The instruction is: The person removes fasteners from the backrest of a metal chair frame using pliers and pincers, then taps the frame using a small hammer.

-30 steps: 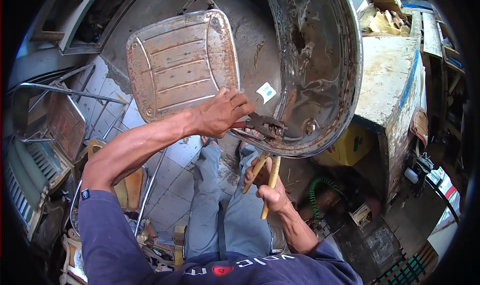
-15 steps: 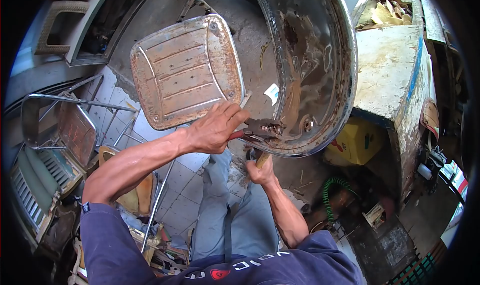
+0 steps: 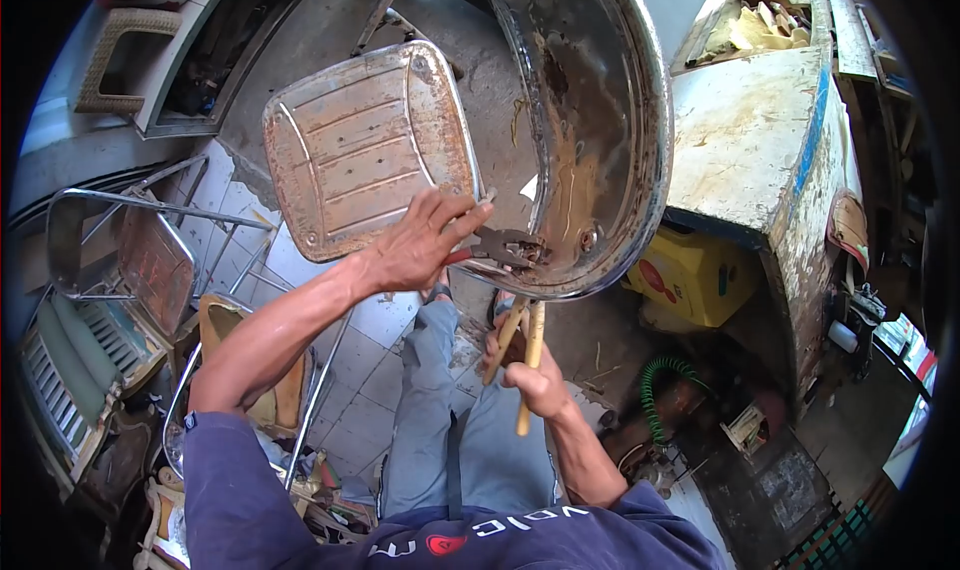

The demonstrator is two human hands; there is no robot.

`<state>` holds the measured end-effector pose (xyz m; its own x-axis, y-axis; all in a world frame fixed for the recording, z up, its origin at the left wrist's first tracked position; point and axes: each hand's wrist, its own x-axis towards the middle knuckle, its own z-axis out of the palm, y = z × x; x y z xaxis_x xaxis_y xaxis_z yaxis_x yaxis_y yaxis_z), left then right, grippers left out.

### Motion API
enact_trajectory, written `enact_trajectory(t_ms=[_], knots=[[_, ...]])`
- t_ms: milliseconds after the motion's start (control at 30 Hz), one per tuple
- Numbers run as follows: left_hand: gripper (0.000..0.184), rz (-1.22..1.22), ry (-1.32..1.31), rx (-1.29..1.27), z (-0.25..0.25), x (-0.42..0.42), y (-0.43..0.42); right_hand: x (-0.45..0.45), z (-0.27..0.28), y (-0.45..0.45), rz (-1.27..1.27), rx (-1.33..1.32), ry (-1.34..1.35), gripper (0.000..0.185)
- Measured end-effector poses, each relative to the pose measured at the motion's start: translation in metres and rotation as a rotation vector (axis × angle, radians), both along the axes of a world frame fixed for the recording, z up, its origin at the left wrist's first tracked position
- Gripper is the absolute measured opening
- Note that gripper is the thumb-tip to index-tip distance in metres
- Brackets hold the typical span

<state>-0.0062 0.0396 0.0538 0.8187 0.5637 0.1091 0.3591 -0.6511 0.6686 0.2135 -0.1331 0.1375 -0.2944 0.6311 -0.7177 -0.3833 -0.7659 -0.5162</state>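
Note:
My left hand (image 3: 425, 238) is closed on dark pliers (image 3: 500, 245) with red handles. Their jaws meet a rusty fitting at the lower edge of a metal chair frame (image 3: 655, 150) with a shiny rim. Below that rim, my right hand (image 3: 530, 370) is wrapped round a tool with two yellow handles (image 3: 533, 355); the head of this tool is hidden under the frame. A rusty metal seat panel (image 3: 370, 150) with pressed ridges lies left of the frame, just beyond my left hand.
A worn white bench (image 3: 745, 140) stands at the right, with a yellow container (image 3: 690, 280) under it. On the left are a metal-framed chair (image 3: 155, 260) and a slatted piece (image 3: 65, 380). A green coiled hose (image 3: 650, 395) lies at the lower right.
The metal frame has shifted left in view, and the pliers with it. The yellow handles, together a half second ago, are spread apart again in my right hand.

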Motion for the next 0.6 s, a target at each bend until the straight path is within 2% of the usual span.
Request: enact_trajectory(t_ms=[33, 100, 133, 267, 433, 600], knots=[[0.081, -0.007, 0.005, 0.065, -0.002, 0.002, 0.005, 0.006, 0.016, 0.006, 0.0, -0.004, -0.007, 0.075], [0.088, -0.025, -0.031, 0.069, -0.01, 0.008, 0.009, 0.018, 0.04, 0.019, 0.081, -0.215, 0.035, 0.078], [0.095, -0.047, -0.056, 0.075, -0.015, 0.009, 0.011, 0.022, 0.047, 0.024, 0.084, -0.215, 0.028, 0.078], [0.099, -0.062, -0.084, 0.065, -0.037, 0.019, 0.019, 0.031, 0.062, 0.037, 0.095, -0.322, 0.066, 0.079], [0.088, -0.087, -0.217, 0.052, -0.048, 0.027, 0.027, 0.031, 0.069, 0.042, 0.088, -0.365, 0.078, 0.079], [0.073, -0.108, -0.126, 0.033, -0.04, 0.023, 0.03, 0.026, 0.064, 0.038, 0.028, -0.355, 0.086, 0.08]])
